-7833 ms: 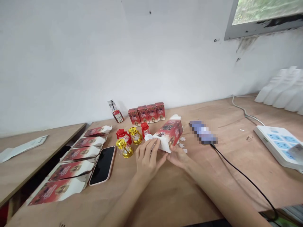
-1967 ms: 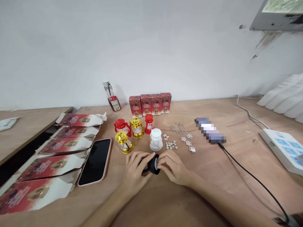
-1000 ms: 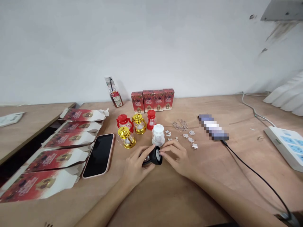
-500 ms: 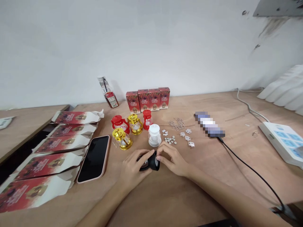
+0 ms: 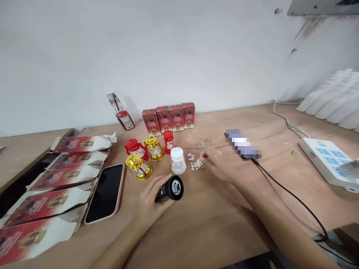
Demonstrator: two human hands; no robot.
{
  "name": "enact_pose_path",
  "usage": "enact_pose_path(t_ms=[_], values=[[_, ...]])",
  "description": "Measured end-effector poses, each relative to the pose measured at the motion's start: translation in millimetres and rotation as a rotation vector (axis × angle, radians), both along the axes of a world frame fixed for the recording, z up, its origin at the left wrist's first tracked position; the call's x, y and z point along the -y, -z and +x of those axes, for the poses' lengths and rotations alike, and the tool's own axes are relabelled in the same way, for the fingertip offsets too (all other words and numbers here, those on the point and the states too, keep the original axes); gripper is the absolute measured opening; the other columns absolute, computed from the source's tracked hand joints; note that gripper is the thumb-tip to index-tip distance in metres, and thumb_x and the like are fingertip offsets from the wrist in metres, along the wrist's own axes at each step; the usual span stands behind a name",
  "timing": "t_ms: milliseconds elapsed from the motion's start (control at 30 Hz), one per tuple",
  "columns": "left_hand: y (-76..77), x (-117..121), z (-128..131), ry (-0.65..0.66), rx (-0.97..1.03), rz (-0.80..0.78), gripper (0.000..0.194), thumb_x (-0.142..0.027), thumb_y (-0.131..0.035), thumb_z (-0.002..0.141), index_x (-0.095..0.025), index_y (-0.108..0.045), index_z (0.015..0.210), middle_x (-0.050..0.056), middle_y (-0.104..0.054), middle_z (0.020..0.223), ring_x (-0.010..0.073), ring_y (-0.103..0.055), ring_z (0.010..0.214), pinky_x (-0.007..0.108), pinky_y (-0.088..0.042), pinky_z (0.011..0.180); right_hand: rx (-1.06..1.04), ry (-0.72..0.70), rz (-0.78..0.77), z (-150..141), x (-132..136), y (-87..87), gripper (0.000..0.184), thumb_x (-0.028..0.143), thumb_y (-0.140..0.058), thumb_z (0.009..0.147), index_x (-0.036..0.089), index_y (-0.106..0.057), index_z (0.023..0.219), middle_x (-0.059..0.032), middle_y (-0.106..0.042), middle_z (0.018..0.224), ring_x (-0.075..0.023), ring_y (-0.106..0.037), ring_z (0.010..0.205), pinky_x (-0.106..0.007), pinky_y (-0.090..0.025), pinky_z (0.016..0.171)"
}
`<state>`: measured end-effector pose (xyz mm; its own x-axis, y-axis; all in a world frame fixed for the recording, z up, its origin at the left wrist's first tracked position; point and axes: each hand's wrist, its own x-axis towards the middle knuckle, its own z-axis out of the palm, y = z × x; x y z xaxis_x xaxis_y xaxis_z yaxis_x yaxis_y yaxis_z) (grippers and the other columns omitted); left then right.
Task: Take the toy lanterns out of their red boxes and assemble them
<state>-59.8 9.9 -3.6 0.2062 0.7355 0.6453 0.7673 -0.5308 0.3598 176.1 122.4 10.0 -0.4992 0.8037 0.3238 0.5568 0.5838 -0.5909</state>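
My left hand (image 5: 150, 198) is wrapped round a small black lantern (image 5: 162, 192), tilted so that its round base faces me. Inside the base, a pale recess with dark and metallic parts shows. Out to the right, my right hand (image 5: 217, 164) is over the small parts, its fingers closed and slightly blurred. A small white plastic piece (image 5: 199, 163) shows at its fingertips, just by the button batteries (image 5: 193, 166). Close by stands a white lantern (image 5: 177, 161). Behind my left hand are gold lanterns (image 5: 139, 166) and red lanterns (image 5: 169, 142).
Flattened red gift boxes (image 5: 67, 177) line the left side beside a phone (image 5: 105, 193). Standing red boxes (image 5: 177, 117) and a bottle (image 5: 123, 116) are at the wall. Thin wire handles (image 5: 206, 142), a cabled phone (image 5: 244, 145) and a power strip (image 5: 325, 157) lie to the right.
My right hand has left the lantern's base and moved right and away to the small parts. The lantern's base has turned towards me, its recess now showing.
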Motion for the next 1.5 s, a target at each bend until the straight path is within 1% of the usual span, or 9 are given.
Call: enact_pose_path(t_ms=[133,233,300,400,500,700,933,1300,1500], values=[[1.1,0,0,0.031,-0.001,0.019,0.043,-0.028,-0.063,0.078,-0.018,-0.051,0.118,0.010,-0.066,0.103,0.0193,-0.065,0.092,0.028,-0.053,0.077,0.453,0.277,0.140,24,-24,8.3,0.011,0.018,-0.045,0.085,0.016,-0.055,0.082,-0.0121,-0.060,0.088,-0.0271,-0.050,0.090,-0.040,-0.036,0.080],[2.6,0,0,0.021,-0.005,0.020,0.043,-0.026,-0.063,0.078,-0.018,-0.050,0.118,0.010,-0.065,0.103,0.0195,-0.065,0.093,0.028,-0.053,0.077,0.418,0.348,0.271,19,-18,8.2,0.009,0.017,-0.048,0.082,0.015,-0.057,0.086,-0.0142,-0.061,0.095,-0.0286,-0.051,0.092,-0.042,-0.035,0.081],[3.1,0,0,0.018,-0.005,0.014,0.043,-0.025,-0.063,0.078,-0.018,-0.050,0.118,0.010,-0.065,0.102,0.0192,-0.064,0.092,0.028,-0.053,0.077,0.157,0.272,0.319,5,-3,4.4,0.008,0.019,-0.049,0.084,0.017,-0.057,0.084,-0.0106,-0.062,0.091,-0.0249,-0.053,0.087,-0.039,-0.038,0.079],[3.2,0,1,0.047,-0.010,0.010,0.042,-0.025,-0.062,0.079,-0.019,-0.049,0.118,0.009,-0.064,0.101,0.0182,-0.064,0.091,0.028,-0.053,0.077,-0.280,0.013,0.270,-22,28,-0.5,0.009,0.023,-0.051,0.087,0.020,-0.057,0.082,-0.0048,-0.060,0.082,-0.0193,-0.056,0.083,-0.034,-0.043,0.076],[3.3,-1,1,0.062,-0.025,0.012,0.041,-0.027,-0.062,0.080,-0.019,-0.049,0.118,0.009,-0.064,0.101,0.0177,-0.064,0.091,0.027,-0.053,0.078,-0.435,-0.196,0.247,-42,54,1.6,0.005,0.024,-0.059,0.084,0.021,-0.060,0.081,-0.0041,-0.057,0.085,-0.0170,-0.056,0.082,-0.033,-0.045,0.075],[1.8,0,1,0.064,-0.053,0.025,0.038,-0.031,-0.060,0.082,-0.019,-0.051,0.117,0.009,-0.064,0.098,0.0172,-0.064,0.088,0.027,-0.053,0.075,-0.448,-0.295,0.205,-49,62,12.1,0.005,0.022,-0.060,0.083,0.020,-0.061,0.079,-0.0038,-0.055,0.085,-0.0156,-0.055,0.079,-0.033,-0.045,0.074],[-0.5,0,2,0.069,-0.075,0.034,0.035,-0.029,-0.061,0.081,-0.020,-0.053,0.114,0.008,-0.065,0.096,0.0173,-0.065,0.086,0.026,-0.053,0.073,-0.425,-0.387,0.047,-46,60,9.2,0.007,0.023,-0.057,0.084,0.019,-0.056,0.080,-0.0035,-0.048,0.086,-0.0153,-0.052,0.080,-0.033,-0.046,0.076],[-0.1,0,0,0.074,-0.090,0.028,0.036,-0.028,-0.061,0.081,-0.019,-0.053,0.114,0.008,-0.065,0.096,0.0175,-0.065,0.087,0.027,-0.053,0.074,-0.270,-0.416,0.152,-45,58,13.6,0.002,0.020,-0.049,0.087,0.018,-0.049,0.087,-0.0066,-0.047,0.092,-0.0182,-0.049,0.086,-0.034,-0.043,0.079],[-1.3,0,1,0.075,-0.062,0.016,0.037,-0.028,-0.061,0.081,-0.020,-0.052,0.115,0.008,-0.065,0.097,0.0179,-0.065,0.088,0.027,-0.053,0.074,-0.270,-0.394,0.247,-46,60,14.9,0.004,0.021,-0.045,0.090,0.019,-0.048,0.088,-0.0069,-0.052,0.088,-0.0184,-0.049,0.082,-0.033,-0.043,0.074]])
